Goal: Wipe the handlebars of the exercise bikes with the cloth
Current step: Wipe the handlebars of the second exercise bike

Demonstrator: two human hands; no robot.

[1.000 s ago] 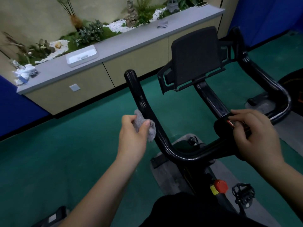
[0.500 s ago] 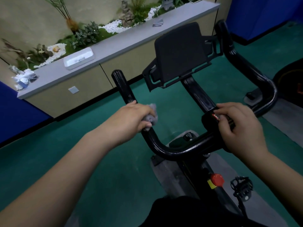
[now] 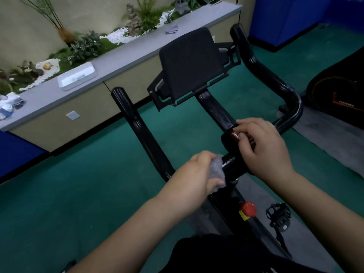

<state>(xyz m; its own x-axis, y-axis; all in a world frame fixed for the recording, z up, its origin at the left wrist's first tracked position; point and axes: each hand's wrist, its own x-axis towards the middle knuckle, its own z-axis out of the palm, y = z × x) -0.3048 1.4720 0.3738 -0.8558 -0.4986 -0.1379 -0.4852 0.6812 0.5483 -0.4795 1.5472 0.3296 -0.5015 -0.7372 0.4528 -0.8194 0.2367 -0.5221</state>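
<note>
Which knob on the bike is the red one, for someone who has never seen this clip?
Start at the black handlebar and follow the bike's frame down, past the left hand gripping the grey cloth. The red knob sits there, left of the black pedal; it is the only red, round part.

White tray (image 3: 76,79) sat on grey counter (image 3: 126,56); plants (image 3: 84,47) and white pebbles (image 3: 116,35) behind. Green floor (image 3: 78,184); red knob (image 3: 249,208).

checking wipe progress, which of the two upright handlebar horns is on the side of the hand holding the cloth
The left horn, shorter in view, nearest the counter. The left hand grips the grey cloth at the bar's base below it.
</note>
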